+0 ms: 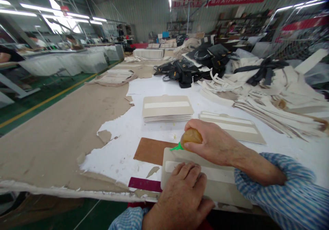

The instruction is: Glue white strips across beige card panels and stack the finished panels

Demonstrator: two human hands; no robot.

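Observation:
My right hand (213, 141) is wrapped round an amber squeeze bottle (191, 138) with a green nozzle (177, 147). The nozzle points down and left, its tip at the upper left corner of a beige panel (195, 156). A pale strip (218, 173) runs across that panel. My left hand (181, 192) lies flat on the panel's left part, fingers stretched forward, and covers some of the strip. A brown rectangle (151, 150) lies partly under the panel's left edge. Near the table's front edge, a dark purple strip (145, 184) touches the panel's side.
A stack of beige panels (167, 107) stands ahead, and more panels (233, 125) lie to its right. Black bags (182, 71) and loose pale strips (277, 103) heap up at the back right. Torn brown paper (64, 120) covers the left of the table.

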